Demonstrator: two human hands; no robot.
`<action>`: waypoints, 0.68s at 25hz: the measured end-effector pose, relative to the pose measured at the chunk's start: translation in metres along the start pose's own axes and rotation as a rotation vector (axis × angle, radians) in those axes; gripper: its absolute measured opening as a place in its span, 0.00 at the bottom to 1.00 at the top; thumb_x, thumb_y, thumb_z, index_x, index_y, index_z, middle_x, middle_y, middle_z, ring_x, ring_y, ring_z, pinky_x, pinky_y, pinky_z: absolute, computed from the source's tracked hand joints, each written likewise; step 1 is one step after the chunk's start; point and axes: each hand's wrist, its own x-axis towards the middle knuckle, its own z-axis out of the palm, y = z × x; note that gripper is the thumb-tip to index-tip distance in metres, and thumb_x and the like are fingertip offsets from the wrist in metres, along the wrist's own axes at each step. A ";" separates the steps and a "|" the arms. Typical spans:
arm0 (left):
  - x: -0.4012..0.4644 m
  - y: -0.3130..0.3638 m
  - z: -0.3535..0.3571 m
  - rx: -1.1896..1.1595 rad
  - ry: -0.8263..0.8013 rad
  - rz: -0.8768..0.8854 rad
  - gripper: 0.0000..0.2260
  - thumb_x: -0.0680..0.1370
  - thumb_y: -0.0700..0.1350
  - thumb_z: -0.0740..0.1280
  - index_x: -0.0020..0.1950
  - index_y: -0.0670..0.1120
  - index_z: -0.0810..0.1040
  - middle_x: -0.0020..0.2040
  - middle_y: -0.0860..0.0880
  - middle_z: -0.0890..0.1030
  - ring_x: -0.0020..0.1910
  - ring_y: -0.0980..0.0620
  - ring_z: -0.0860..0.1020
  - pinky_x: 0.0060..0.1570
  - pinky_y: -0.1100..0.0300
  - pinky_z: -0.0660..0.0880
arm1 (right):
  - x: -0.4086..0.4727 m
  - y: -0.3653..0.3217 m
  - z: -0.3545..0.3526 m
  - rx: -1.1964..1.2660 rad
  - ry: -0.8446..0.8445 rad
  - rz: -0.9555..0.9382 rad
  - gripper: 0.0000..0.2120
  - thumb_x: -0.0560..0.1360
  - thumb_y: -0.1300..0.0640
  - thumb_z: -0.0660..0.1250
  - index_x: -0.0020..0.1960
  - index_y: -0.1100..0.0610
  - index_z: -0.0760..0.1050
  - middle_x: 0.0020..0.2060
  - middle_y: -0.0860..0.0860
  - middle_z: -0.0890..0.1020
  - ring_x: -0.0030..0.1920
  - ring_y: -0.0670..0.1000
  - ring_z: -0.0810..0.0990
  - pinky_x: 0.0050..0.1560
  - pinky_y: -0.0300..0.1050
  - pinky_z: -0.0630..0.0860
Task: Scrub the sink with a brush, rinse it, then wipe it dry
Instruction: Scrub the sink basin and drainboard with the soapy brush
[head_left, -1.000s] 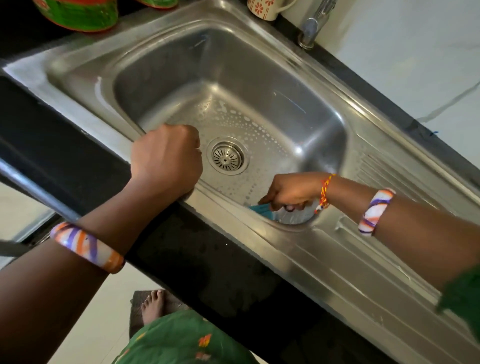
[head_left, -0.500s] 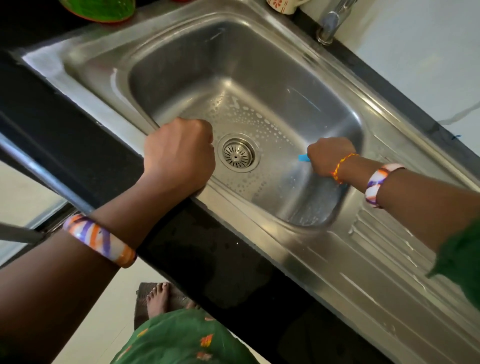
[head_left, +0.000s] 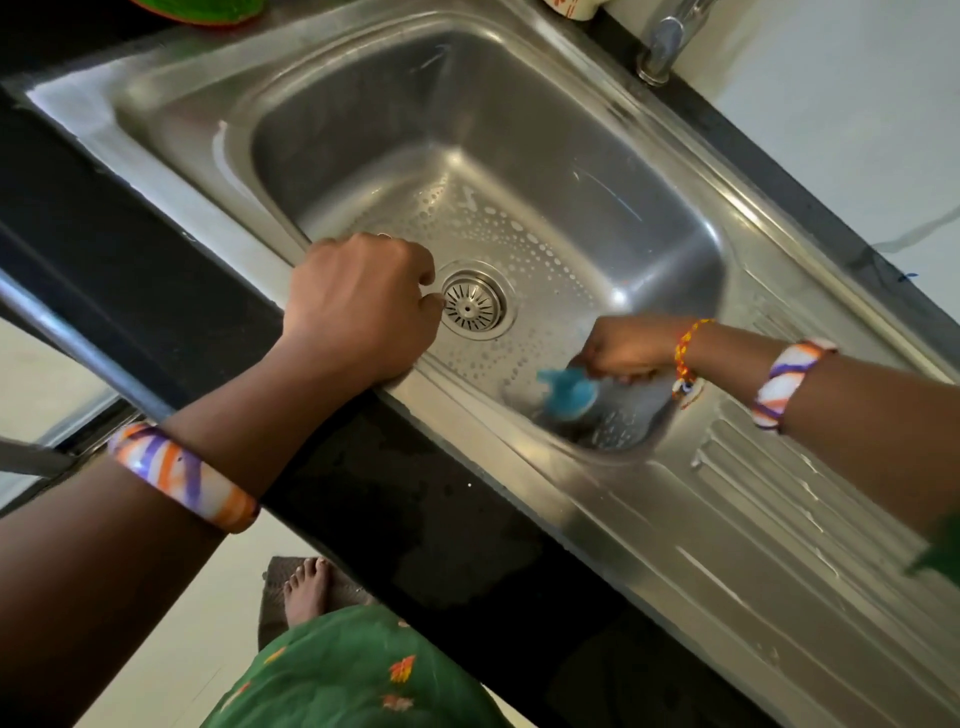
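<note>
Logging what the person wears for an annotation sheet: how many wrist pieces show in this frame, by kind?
Striped bangles: 2, one on the left wrist, one on the right forearm
Orange thread bracelets: 1, on the right wrist
Total: 3

Black stone counter (head_left: 171, 249), glossy, damp patches near its front edge. Pale wall (head_left: 831, 130) behind, marble-like, with a thin grey vein. Cream floor (head_left: 171, 649) below; dark mat (head_left: 270, 597) lies on it. Soft, even light.
</note>
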 end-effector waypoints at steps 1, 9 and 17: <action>-0.001 0.001 -0.001 0.003 -0.004 0.004 0.14 0.77 0.53 0.63 0.60 0.49 0.77 0.53 0.49 0.82 0.51 0.45 0.77 0.52 0.54 0.69 | 0.002 0.008 -0.003 -0.124 0.159 0.039 0.16 0.75 0.58 0.62 0.61 0.57 0.76 0.45 0.58 0.81 0.40 0.56 0.81 0.40 0.43 0.77; -0.002 0.001 -0.004 -0.011 -0.001 0.006 0.14 0.78 0.52 0.62 0.59 0.49 0.78 0.53 0.47 0.82 0.51 0.43 0.78 0.55 0.53 0.69 | -0.005 0.007 -0.009 -0.112 0.263 0.071 0.14 0.75 0.57 0.62 0.59 0.58 0.77 0.43 0.58 0.82 0.42 0.55 0.81 0.39 0.42 0.74; -0.002 0.000 -0.004 -0.030 0.023 0.004 0.10 0.78 0.47 0.61 0.47 0.46 0.81 0.42 0.46 0.82 0.36 0.46 0.71 0.44 0.59 0.61 | -0.022 0.015 -0.029 -0.006 0.248 0.074 0.12 0.75 0.58 0.62 0.55 0.59 0.80 0.35 0.59 0.79 0.35 0.57 0.76 0.38 0.44 0.75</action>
